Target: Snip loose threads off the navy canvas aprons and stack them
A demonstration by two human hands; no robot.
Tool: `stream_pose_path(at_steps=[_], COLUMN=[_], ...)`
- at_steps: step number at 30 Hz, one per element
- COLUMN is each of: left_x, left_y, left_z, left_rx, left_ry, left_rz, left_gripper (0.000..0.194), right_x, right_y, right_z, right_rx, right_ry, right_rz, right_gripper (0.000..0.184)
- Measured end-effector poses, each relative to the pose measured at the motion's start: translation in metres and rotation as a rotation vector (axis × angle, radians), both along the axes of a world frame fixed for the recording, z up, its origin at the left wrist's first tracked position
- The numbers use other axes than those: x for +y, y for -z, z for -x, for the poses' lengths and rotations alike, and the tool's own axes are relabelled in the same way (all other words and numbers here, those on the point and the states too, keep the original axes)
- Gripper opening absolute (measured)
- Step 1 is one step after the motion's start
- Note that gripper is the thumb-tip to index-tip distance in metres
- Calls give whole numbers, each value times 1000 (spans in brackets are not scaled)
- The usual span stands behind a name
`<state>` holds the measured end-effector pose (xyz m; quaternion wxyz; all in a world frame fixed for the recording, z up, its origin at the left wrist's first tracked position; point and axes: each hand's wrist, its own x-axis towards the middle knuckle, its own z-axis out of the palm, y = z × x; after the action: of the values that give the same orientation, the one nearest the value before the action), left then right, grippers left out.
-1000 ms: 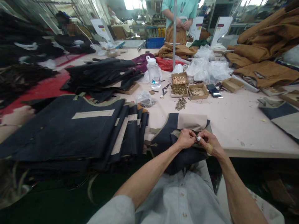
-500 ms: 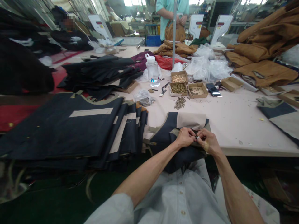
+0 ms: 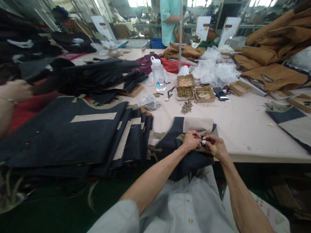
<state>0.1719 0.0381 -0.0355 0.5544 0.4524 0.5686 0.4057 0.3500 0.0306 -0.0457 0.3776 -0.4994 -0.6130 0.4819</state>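
Observation:
A dark navy cloth piece (image 3: 167, 139) with a beige panel and olive edging lies at the table's front edge and sags onto my lap. My left hand (image 3: 192, 141) is closed in a pinch on its folded olive edge. Facing it, my right hand (image 3: 215, 145) has thumb and fingers pinched together almost against the left fingertips. White wrapping shows on its fingertips. Whatever small thing sits between the fingers is too small to make out. Beyond the cloth, a heap of small metal fittings (image 3: 186, 107) lies on the table.
Left of me is a stack of navy cloth pieces (image 3: 97, 129). Small boxes of metal parts (image 3: 185, 93), a water bottle (image 3: 158, 74), a phone (image 3: 221, 94) and a metal pole (image 3: 180, 38) stand farther back. A co-worker's arm (image 3: 12, 94) reaches in at far left.
My fingers have shifted slightly at the cloth's edge, still pinched close together. A co-worker's arm has appeared at the far left. The person in the teal shirt behind has turned and shifted left.

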Motion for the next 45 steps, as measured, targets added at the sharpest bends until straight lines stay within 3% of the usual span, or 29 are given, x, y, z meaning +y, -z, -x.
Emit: stream_pose_path(at_steps=[6,14,25,30,34,37,41,45], left_x=[6,8,6,4,3,-6,-25,-32], left_y=[7,7,3,3,-3,-12,-26,-33], left_z=[3,3,4,3,4,10,22,29], left_rx=[82,182,253,310,383,449,565,714], left_ry=[-239,-329,-326,-325,-264,-114,116,188], left_rz=[-48,-67,-52,-63,-97,-161,-301,-392], left_gripper=[15,15,16,14,11,10,32,40], right_x=[4,-7,-10,-13,-14,-15,-15,-14], right_y=[8,5,4,9,10,8,7,8], right_z=[11,13,17,11,8,7,6,5], right_rx=[-322,-474,-609,-648,-577,-495,-428,-397], right_ry=[46,-27,-42,13,38,53,69,66], right_rz=[-305,-630,-678,-700,-665,-603,-529,-514], right_gripper=[24,26,25,21,21,20,20,21])
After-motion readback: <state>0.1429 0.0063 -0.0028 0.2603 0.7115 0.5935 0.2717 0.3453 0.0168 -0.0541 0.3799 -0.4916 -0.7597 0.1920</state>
